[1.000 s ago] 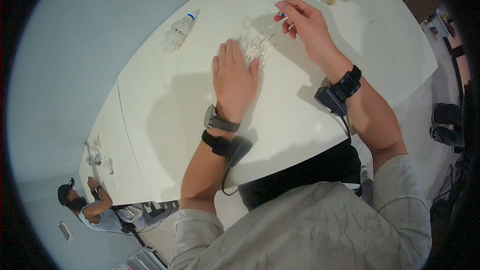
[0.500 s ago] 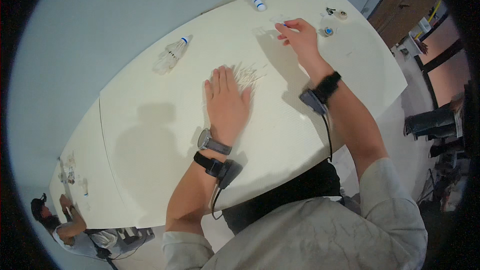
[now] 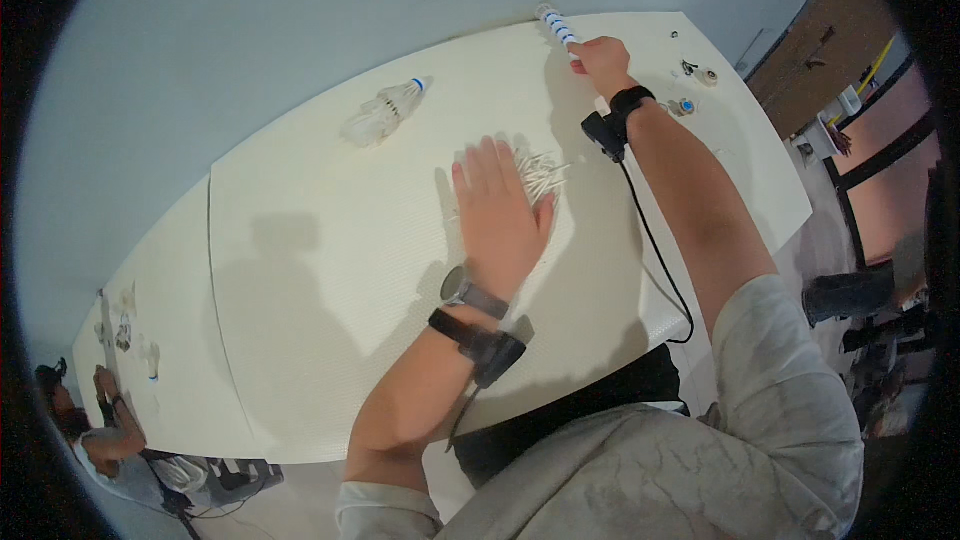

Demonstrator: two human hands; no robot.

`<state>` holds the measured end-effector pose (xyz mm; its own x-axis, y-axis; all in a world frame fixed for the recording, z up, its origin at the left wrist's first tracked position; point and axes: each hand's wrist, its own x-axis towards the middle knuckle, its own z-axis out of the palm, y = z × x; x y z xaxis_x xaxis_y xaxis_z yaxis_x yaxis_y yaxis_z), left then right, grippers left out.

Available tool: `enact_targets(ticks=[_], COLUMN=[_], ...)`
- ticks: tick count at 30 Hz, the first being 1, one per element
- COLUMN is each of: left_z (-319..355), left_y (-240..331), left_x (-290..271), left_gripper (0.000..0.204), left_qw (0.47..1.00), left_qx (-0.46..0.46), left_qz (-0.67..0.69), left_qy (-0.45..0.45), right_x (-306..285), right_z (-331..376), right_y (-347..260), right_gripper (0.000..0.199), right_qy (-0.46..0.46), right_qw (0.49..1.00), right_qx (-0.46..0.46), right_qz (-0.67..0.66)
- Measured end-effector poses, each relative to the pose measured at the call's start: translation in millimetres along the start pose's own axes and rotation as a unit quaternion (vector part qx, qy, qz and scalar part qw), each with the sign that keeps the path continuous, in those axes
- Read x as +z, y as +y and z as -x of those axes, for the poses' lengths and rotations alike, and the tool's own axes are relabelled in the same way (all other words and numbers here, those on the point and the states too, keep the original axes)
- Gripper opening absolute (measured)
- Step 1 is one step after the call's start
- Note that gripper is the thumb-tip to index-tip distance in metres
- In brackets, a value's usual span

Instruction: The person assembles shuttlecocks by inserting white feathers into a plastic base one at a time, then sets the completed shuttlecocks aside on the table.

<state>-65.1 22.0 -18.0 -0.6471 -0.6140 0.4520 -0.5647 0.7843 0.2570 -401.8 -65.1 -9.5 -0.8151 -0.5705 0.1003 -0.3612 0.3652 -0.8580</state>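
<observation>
My left hand [image 3: 500,205] lies flat on the white table, fingers stretched, its edge against a loose pile of thin white sticks [image 3: 543,175]. A grey watch and a black strap with a small box sit on that wrist. At the far edge, my right hand [image 3: 603,62] has its fingers closed at the near end of a row of short white pieces with blue bands [image 3: 557,28]. The fingers mostly hide the piece they pinch. To the left, a nested stack of white shuttlecocks [image 3: 385,112] with a blue-banded end lies on its side.
A round roll [image 3: 709,78], a small blue-centred round item [image 3: 686,107] and a small dark item [image 3: 690,68] lie at the far right. A seam [image 3: 211,270] crosses the table at left. Another person [image 3: 108,430] sits beyond it. A cable [image 3: 655,240] hangs from my right wrist.
My right hand, which held a small blue-marked piece away from the banded row, has reached the row's near end. My left hand stays flat beside the sticks. The whole view has shifted.
</observation>
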Motion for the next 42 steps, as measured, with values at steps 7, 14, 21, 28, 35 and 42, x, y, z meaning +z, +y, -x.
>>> enact_targets(ticks=[7, 14, 21, 28, 35, 42], left_z=[-2, -5, -4, -3, -2, -2], left_y=[3, 7, 6, -3, -6, -5], left_x=[-11, -19, -19, -19, -16, -19], left_gripper=[0.083, 0.042, 0.030, 0.037, 0.038, 0.048], left_qw=[0.997, 0.977, 0.931, 0.926, 0.923, 0.896], left_qx=[0.019, 0.089, 0.113, 0.107, 0.070, -0.035], left_qz=[0.045, 0.130, 0.229, 0.256, 0.274, 0.347], left_qy=[0.051, 0.140, 0.260, 0.256, 0.261, 0.277], right_x=[-1, 27, 125, 101, -31, -77], right_z=[3, 40, 85, 56, 56, 221], right_y=[-2, -52, -111, -128, -113, -73], right_gripper=[0.039, 0.035, 0.053, 0.041, 0.041, 0.044], right_qy=[-0.003, 0.025, -0.317, -0.281, -0.222, -0.273], right_qw=[1.000, 0.930, 0.778, 0.739, 0.829, 0.945], right_qx=[0.013, -0.344, -0.526, -0.498, -0.371, -0.178], right_qz=[-0.011, 0.128, 0.137, 0.356, 0.355, -0.004])
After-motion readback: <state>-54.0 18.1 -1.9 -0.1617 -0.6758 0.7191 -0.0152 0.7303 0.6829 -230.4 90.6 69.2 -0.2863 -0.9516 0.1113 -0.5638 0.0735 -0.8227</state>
